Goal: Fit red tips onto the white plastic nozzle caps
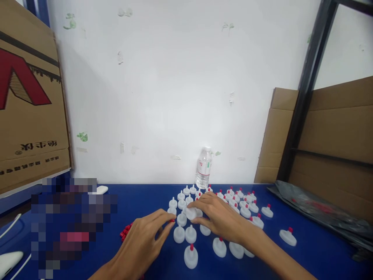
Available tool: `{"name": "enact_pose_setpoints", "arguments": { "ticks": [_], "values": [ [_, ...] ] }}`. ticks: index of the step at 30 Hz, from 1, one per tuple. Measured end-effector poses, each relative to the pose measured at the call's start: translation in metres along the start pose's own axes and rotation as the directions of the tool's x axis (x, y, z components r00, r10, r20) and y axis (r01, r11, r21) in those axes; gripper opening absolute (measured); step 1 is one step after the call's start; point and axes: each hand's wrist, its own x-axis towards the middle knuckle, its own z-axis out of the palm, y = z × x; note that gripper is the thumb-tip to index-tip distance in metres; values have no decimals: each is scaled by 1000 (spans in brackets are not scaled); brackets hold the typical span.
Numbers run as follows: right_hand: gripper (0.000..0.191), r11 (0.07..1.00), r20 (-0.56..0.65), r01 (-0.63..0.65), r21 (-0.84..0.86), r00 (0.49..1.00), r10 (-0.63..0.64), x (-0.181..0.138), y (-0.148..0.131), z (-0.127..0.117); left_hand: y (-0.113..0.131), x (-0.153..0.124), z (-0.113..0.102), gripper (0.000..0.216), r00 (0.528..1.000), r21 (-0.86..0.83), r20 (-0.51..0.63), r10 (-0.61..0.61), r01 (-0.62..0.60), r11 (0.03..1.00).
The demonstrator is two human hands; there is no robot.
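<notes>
Several white plastic caps (186,196) stand on the blue table (145,198); many on the right carry red tips (267,210). My right hand (217,217) pinches one white cap (191,213) between thumb and fingers above the group. My left hand (145,241) reaches in from the lower left, its fingertips pinched on a small red tip (171,221) just left of that cap. A heap of loose red tips (125,232) lies by my left hand. One capped piece with a red tip (190,256) stands nearest to me.
A clear water bottle (204,168) stands against the white wall. Cardboard boxes sit at the left (29,116) and right (335,144), with a dark metal post (305,89) and a grey plastic bag (320,212) at the right. A blurred patch covers the left table; white cables lie there.
</notes>
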Motion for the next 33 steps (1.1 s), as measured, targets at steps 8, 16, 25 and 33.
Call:
{"name": "enact_pose_setpoints", "arguments": {
  "ticks": [8, 16, 25, 33],
  "values": [
    [29, 990, -43, 134, -39, 990, -136, -3, -27, -1, -1, 0, 1, 20, 993, -60, -97, 67, -73, 996],
    [32, 987, -162, 144, 74, 978, -131, -4, -31, 2, 0, 2, -5, 21, 996, -100, -65, 57, -64, 993],
    [43, 909, -222, 121, 400, 975, -32, -6, -40, 8, -6, 0, -6, 31, 997, -129, -8, 74, -75, 989],
    [51, 924, -294, 217, 314, 948, -123, -9, -43, 16, 8, -7, -5, 39, 999, -221, 32, 31, -23, 975]
  ]
}}
